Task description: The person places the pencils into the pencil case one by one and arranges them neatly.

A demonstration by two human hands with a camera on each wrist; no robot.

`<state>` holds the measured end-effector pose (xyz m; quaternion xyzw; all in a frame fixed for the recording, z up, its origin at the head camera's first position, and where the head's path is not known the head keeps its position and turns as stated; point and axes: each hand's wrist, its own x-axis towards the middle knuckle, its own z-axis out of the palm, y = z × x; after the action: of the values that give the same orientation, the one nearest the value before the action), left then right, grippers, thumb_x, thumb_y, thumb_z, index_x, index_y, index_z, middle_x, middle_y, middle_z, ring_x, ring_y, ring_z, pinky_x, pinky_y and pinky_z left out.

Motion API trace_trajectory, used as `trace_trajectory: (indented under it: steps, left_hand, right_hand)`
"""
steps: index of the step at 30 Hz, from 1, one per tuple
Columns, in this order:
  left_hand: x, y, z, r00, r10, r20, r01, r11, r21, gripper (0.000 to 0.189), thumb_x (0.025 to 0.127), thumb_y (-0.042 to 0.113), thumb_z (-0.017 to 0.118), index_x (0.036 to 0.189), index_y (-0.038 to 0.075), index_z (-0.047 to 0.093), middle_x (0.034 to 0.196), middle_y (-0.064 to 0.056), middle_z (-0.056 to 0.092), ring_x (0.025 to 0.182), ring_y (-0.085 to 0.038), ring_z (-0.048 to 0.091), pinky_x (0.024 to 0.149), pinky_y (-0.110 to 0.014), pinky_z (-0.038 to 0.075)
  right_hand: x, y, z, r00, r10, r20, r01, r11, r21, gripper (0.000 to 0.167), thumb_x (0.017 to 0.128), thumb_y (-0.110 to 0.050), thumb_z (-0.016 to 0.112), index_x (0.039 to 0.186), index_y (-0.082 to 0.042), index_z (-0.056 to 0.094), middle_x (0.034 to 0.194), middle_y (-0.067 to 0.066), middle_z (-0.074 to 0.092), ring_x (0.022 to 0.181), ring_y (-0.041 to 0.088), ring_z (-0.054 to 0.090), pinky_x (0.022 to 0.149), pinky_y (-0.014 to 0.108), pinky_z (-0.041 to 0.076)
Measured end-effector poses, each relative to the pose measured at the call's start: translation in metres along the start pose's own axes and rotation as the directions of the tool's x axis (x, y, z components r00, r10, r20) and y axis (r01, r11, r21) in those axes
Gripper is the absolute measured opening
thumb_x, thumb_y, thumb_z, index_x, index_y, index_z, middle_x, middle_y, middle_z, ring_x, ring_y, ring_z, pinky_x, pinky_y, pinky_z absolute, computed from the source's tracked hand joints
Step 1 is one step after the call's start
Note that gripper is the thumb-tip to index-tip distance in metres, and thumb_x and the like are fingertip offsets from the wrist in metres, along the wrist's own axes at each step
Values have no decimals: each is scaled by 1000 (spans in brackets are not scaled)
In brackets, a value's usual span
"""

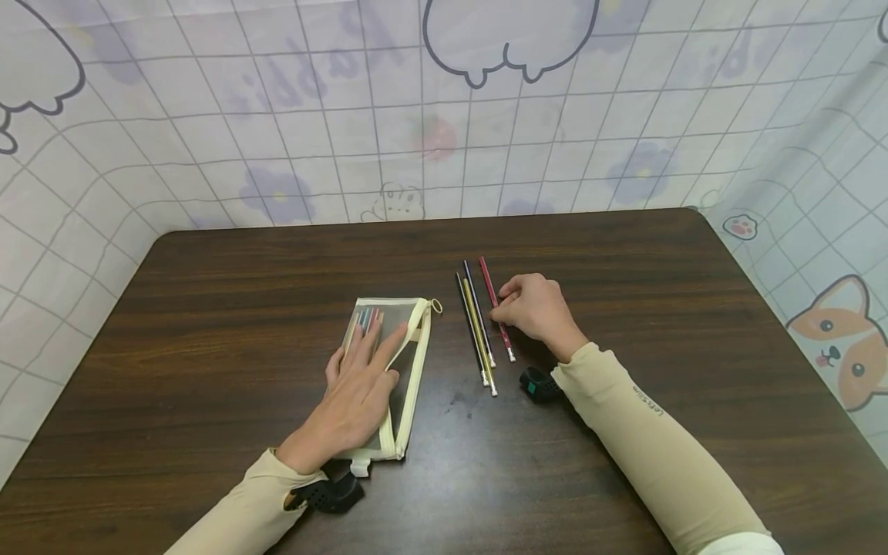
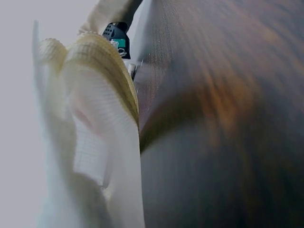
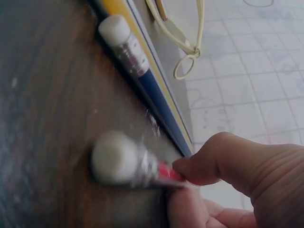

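Cartoon-printed sheeting [image 1: 416, 100] walling a table [image 1: 243, 347] suggests a curtained booth.

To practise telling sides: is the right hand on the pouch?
No, the right hand pinches the red pencil; the left hand rests on the pouch.

A dark wood-grain table [image 1: 229, 347] bears a sheer zip pouch [image 1: 404, 389] left of black, yellow and navy pencils [image 1: 479, 337], near a red pencil [image 1: 488, 279].
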<state>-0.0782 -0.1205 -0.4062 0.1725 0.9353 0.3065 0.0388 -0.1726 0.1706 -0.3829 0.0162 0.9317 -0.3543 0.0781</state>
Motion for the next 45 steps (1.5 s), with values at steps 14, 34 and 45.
trace_trajectory:
  steps: [14,34,45]
  left_hand:
    - [0,0,0,1000,-8,9,8,1000,-10,62,105,19,34,165,31,27,177,-9,9,164,-41,0,120,-72,3]
    - [0,0,0,1000,-9,11,9,1000,-3,62,105,21,34,165,31,27,177,-8,8,164,-41,0,120,-72,4]
    - [0,-1,0,1000,-9,14,9,1000,-8,62,105,21,33,165,32,26,177,-8,8,164,-41,-1,120,-72,3]
  right_hand:
    - [4,8,-7,989,33,142,-63,974,218,40,88,-15,68,125,-2,66,109,13,78,81,17,74,91,40,57]
    - [8,14,-10,977,-33,213,-85,850,520,50,90,1,58,139,3,46,111,18,65,80,19,71,86,41,63]
    - [6,8,-8,967,-72,246,-92,798,595,48,93,1,60,139,4,43,104,15,68,82,18,71,83,38,63]
